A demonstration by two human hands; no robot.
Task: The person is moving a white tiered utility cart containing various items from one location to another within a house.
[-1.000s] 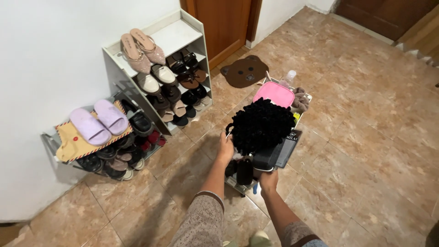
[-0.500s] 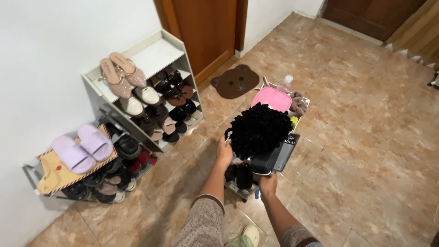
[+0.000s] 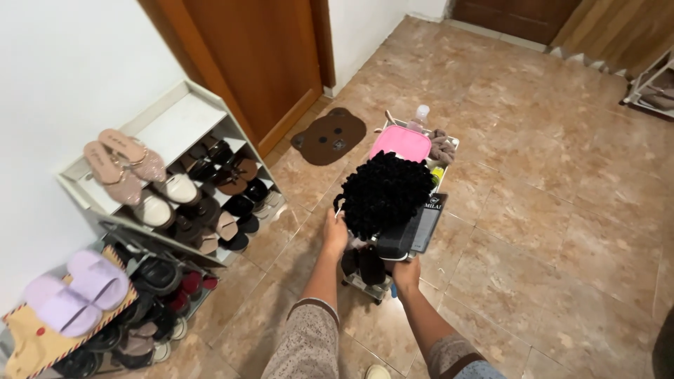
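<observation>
- Rolling cart [image 3: 382, 286], loaded, has moved along the floor, past the shoe rack [image 3: 168, 175] toward the bear-shaped mat [image 3: 328, 137].
- Left hand [image 3: 335, 231] and right hand [image 3: 406, 271] both grip its near edge.

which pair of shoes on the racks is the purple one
The chunky lilac slides on top of the lower rack at far left, lying on a tan envelope. The pair topping the white rack are pinkish-beige sandals.

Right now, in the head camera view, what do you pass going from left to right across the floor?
Purple slippers → white shoe rack → bear-shaped mat → left hand → black curly wig → brown scrunchie
</observation>
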